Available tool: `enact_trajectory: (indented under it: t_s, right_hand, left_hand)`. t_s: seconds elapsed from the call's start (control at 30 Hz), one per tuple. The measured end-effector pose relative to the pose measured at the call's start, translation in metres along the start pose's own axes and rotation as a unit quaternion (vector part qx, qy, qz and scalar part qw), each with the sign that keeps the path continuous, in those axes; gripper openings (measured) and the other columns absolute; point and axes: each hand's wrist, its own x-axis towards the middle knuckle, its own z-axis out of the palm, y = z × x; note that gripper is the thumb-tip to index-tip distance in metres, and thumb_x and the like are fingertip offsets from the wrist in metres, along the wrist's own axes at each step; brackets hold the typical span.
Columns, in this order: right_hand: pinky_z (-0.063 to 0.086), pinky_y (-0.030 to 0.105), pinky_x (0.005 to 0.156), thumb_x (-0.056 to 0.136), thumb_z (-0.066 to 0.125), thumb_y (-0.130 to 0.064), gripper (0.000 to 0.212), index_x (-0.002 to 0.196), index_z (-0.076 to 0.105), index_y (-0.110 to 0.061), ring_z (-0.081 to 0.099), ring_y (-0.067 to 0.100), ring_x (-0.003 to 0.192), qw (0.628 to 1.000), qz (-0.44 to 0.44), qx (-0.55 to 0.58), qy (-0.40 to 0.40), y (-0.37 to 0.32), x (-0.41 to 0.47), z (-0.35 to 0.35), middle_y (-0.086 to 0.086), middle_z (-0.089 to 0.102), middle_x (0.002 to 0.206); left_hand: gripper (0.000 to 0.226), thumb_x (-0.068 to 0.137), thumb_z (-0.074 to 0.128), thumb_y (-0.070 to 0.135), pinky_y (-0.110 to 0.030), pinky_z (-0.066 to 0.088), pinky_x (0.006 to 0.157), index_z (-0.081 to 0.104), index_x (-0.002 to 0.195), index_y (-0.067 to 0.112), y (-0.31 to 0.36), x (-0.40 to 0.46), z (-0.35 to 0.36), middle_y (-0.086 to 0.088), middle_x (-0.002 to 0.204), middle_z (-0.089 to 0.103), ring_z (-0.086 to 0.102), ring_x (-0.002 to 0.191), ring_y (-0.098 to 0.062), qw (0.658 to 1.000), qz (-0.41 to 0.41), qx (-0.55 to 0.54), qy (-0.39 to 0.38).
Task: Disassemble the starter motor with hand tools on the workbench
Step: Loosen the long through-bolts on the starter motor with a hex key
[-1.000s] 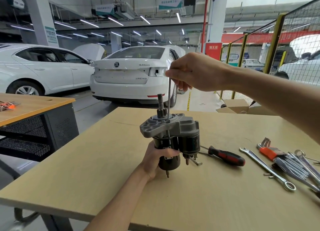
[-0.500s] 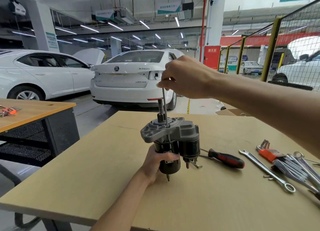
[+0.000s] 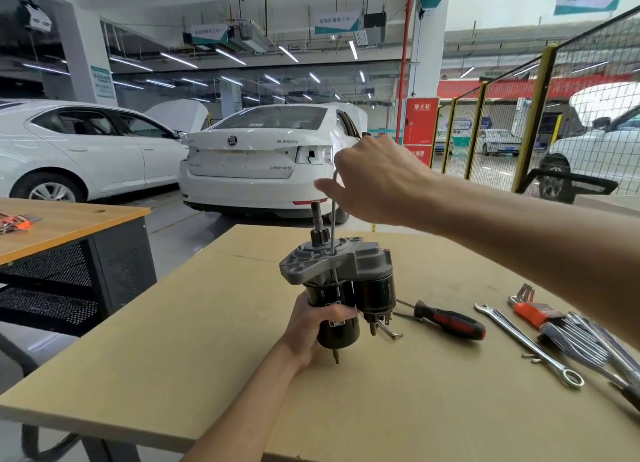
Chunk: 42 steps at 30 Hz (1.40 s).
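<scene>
Head view: tan worktop [image 3: 173,375], garage.
Cars: three white.
Hands: left [image 3: 311,326] grips motor [image 3: 341,285]; right [image 3: 377,181] pinches rod [image 3: 333,219].

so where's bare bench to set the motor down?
Free: the workbench left of the left hand, and the near strip below the screwdriver. The far right corner past the right hand looks bare too. Crowded: right side, with the spanner and hex key set.
</scene>
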Motion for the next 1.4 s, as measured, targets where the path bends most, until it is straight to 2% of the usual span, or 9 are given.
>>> enact_trajectory:
  t_s: [0.17, 0.3, 0.37, 0.5, 0.77, 0.93, 1.07, 1.23, 1.4]
  right_hand:
    - [0.053, 0.041, 0.063, 0.098, 0.039, 0.001, 0.029, 0.09, 0.066, 0.006, 0.062, 0.025, 0.064, 0.993, 0.019, 0.12, -0.011, 0.006, 0.005, 0.014, 0.017, 0.068, 0.081]
    - [0.055, 0.015, 0.067, 0.104, 0.038, 0.0, 0.038, 0.139, 0.051, -0.004, 0.07, 0.012, 0.073, 0.962, 0.019, 0.272, -0.028, 0.003, 0.002, 0.019, 0.01, 0.072, 0.109]
    - [0.048, 0.008, 0.068, 0.102, 0.043, 0.004, 0.036, 0.133, 0.057, -0.005, 0.067, 0.011, 0.078, 0.978, -0.024, 0.206, 0.005, 0.003, 0.0, 0.022, 0.01, 0.071, 0.111]
    - [0.047, 0.026, 0.083, 0.1, 0.051, 0.001, 0.031, 0.129, 0.061, -0.003, 0.062, 0.025, 0.099, 0.988, -0.116, 0.068, 0.07, -0.003, -0.003, 0.022, 0.012, 0.068, 0.11]
    - [0.041, 0.041, 0.055, 0.107, 0.031, -0.04, 0.032, 0.095, 0.04, -0.011, 0.048, 0.024, 0.057, 0.98, -0.043, 0.177, 0.078, -0.029, -0.007, 0.031, -0.001, 0.048, 0.073]
    - [0.037, 0.033, 0.067, 0.109, 0.029, -0.026, 0.034, 0.095, 0.051, -0.004, 0.05, 0.02, 0.075, 0.966, -0.01, 0.243, 0.084, -0.023, -0.005, 0.03, 0.004, 0.053, 0.087]
    - [0.049, 0.024, 0.073, 0.109, 0.031, -0.025, 0.036, 0.108, 0.061, -0.006, 0.061, 0.015, 0.083, 0.906, 0.057, 0.416, 0.057, -0.02, -0.008, 0.029, 0.0, 0.065, 0.09]
    - [0.047, 0.027, 0.062, 0.109, 0.027, -0.026, 0.029, 0.093, 0.047, -0.011, 0.054, 0.016, 0.064, 0.754, 0.203, 0.624, 0.023, -0.025, -0.003, 0.032, 0.002, 0.05, 0.069]
    - [0.038, 0.033, 0.078, 0.109, 0.024, -0.035, 0.039, 0.11, 0.054, -0.01, 0.045, 0.011, 0.073, 0.767, 0.216, 0.604, 0.031, -0.037, 0.002, 0.039, -0.004, 0.045, 0.076]
  left_hand:
    - [0.048, 0.055, 0.078, 0.033, -0.037, 0.049, 0.085, 0.072, 0.101, 0.021, 0.001, 0.0, 0.001, -0.01, 0.096, 0.071, 0.066, 0.094, -0.02, 1.0, 0.002, 0.001, -0.008]
    - [0.05, 0.053, 0.079, 0.03, -0.034, 0.049, 0.081, 0.072, 0.1, 0.015, 0.002, 0.0, 0.005, -0.011, 0.095, 0.071, 0.065, 0.093, -0.021, 1.0, 0.005, 0.004, -0.012]
    - [0.053, 0.053, 0.078, 0.029, -0.035, 0.049, 0.081, 0.071, 0.102, 0.011, 0.001, 0.002, 0.005, -0.012, 0.095, 0.07, 0.065, 0.092, -0.022, 1.0, 0.005, 0.005, -0.009]
    - [0.05, 0.055, 0.078, 0.028, -0.037, 0.049, 0.082, 0.071, 0.101, 0.013, 0.0, 0.004, 0.003, -0.011, 0.093, 0.07, 0.064, 0.092, -0.023, 1.0, 0.008, 0.002, -0.007]
    - [0.047, 0.056, 0.077, 0.028, -0.036, 0.049, 0.081, 0.072, 0.1, 0.014, 0.0, 0.004, 0.002, -0.011, 0.092, 0.07, 0.064, 0.09, -0.022, 1.0, 0.011, 0.0, -0.013]
    - [0.049, 0.055, 0.078, 0.031, -0.04, 0.048, 0.083, 0.071, 0.101, 0.014, -0.001, 0.005, 0.001, -0.012, 0.092, 0.07, 0.064, 0.091, -0.024, 1.0, 0.002, -0.005, -0.007]
    - [0.051, 0.054, 0.079, 0.034, -0.041, 0.048, 0.085, 0.072, 0.102, 0.017, -0.002, 0.005, 0.0, -0.011, 0.094, 0.071, 0.065, 0.092, -0.023, 1.0, -0.001, -0.008, 0.003]
    - [0.051, 0.054, 0.079, 0.038, -0.04, 0.05, 0.083, 0.073, 0.102, 0.022, -0.002, 0.004, 0.0, -0.009, 0.094, 0.071, 0.066, 0.091, -0.02, 1.0, -0.003, -0.011, 0.001]
    - [0.048, 0.054, 0.079, 0.038, -0.039, 0.049, 0.084, 0.074, 0.1, 0.023, -0.002, 0.003, 0.001, -0.007, 0.093, 0.072, 0.067, 0.089, -0.017, 1.0, -0.002, -0.003, -0.001]
